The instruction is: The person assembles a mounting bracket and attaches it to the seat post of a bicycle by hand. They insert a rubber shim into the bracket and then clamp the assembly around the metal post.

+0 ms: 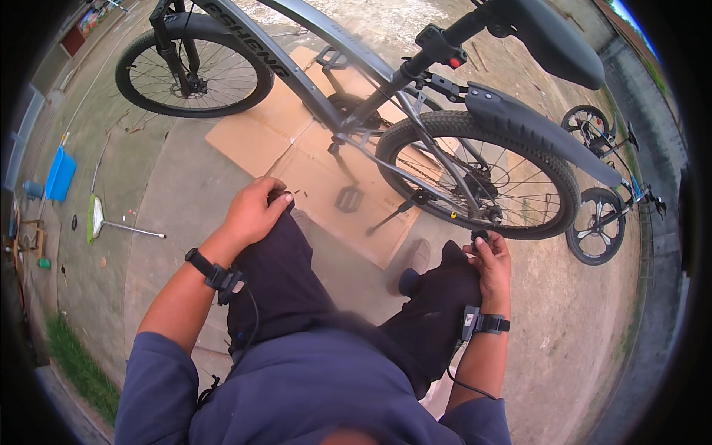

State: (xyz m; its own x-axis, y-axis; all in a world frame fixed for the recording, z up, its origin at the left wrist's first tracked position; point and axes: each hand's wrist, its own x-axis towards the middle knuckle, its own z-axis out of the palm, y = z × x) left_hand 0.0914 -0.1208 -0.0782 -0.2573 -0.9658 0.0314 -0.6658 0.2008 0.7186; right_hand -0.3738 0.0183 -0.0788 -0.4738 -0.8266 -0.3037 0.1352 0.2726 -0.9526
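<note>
My right hand pinches a small round black part between thumb and fingers, just below the rear wheel and beside my knee. My left hand sits over my other knee, its fingers curled and thumb bent in; a dark spot shows at the fingertips, too small to make out. In front of me a grey mountain bike stands upright, its front wheel to the left. Its kickstand and a pedal are on my side. Tiny dark pieces lie near my left hand.
Flattened cardboard lies under the bike. At the left are a broom and a blue dustpan. A second bicycle stands at the right near a grey wall. A black mudguard reaches over the rear wheel.
</note>
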